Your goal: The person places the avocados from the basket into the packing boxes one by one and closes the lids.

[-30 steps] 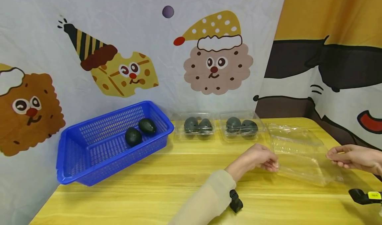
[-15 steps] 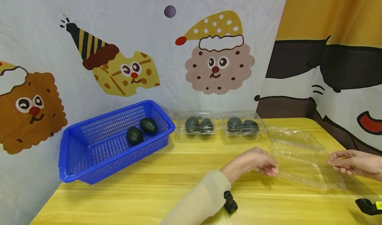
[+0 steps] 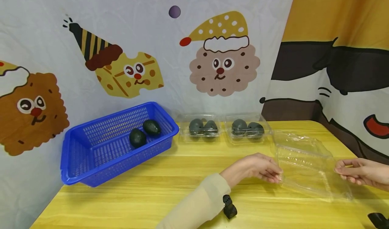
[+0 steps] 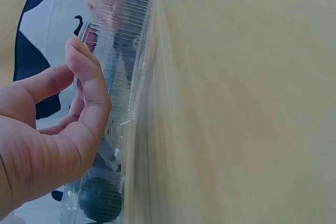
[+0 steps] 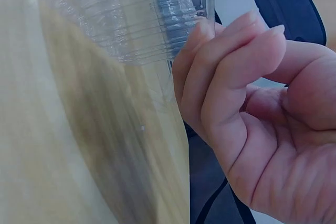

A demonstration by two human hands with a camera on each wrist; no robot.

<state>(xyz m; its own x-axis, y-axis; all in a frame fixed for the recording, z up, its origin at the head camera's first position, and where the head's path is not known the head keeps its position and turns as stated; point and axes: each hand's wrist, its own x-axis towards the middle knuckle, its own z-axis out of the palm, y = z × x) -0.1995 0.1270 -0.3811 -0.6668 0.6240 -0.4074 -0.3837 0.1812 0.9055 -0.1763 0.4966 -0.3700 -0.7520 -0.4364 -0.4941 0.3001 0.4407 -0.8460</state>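
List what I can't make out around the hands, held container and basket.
- Head view: forearm behind the right hand, cut off by the right edge.
- Head view: part of the blue basket floor, hidden by its near wall.
- Right wrist view: rest of the held container, cut off by the top edge.
- Left wrist view: part of it, behind the left hand.

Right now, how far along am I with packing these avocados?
Looks done: two clear containers at the back of the table, each holding two avocados. In hand: a third clear container, held at its sides by your left hand and right hand, with no avocados in it. Left, probably: two loose avocados in the blue basket, perhaps meant for that container.
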